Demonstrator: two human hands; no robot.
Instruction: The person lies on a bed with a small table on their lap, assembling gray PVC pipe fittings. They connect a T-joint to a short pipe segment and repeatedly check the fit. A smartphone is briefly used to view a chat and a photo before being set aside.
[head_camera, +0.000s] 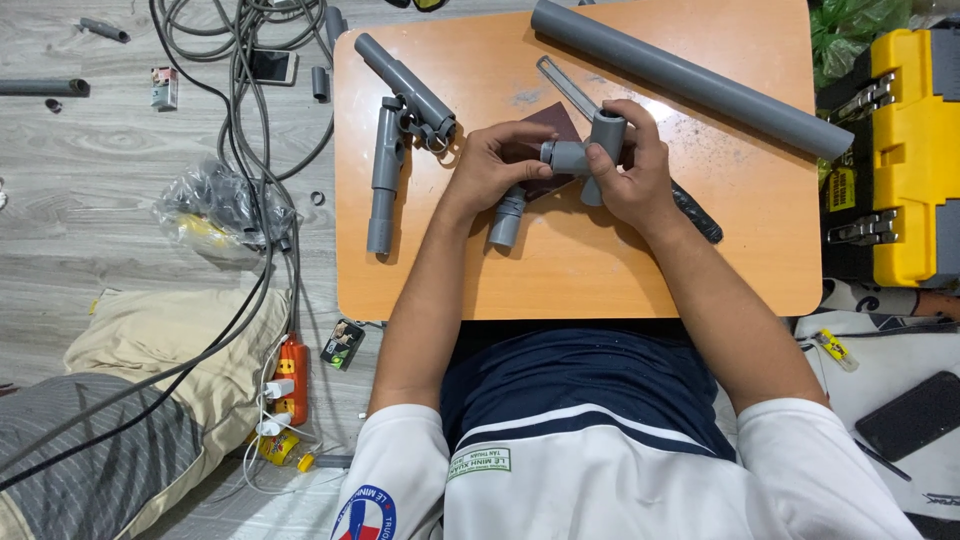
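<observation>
Both hands work above the middle of the table (600, 280). The left hand (492, 165) grips one end of a grey pipe fitting (575, 155), with a sheet of dark sandpaper (550, 125) under its fingers. The right hand (632, 165) clasps the other end, where a short upright socket (607, 127) rises between thumb and fingers. A joined pipe assembly (400, 130) lies near the table's left edge, apparently finished. A short pipe stub (507, 218) rests just below the left hand. A long grey pipe (690, 75) lies across the far right corner, and a hacksaw (570, 90) lies beside it, both loose and untouched. Judged from this layout, one section is complete and the held fitting remains in work.
</observation>
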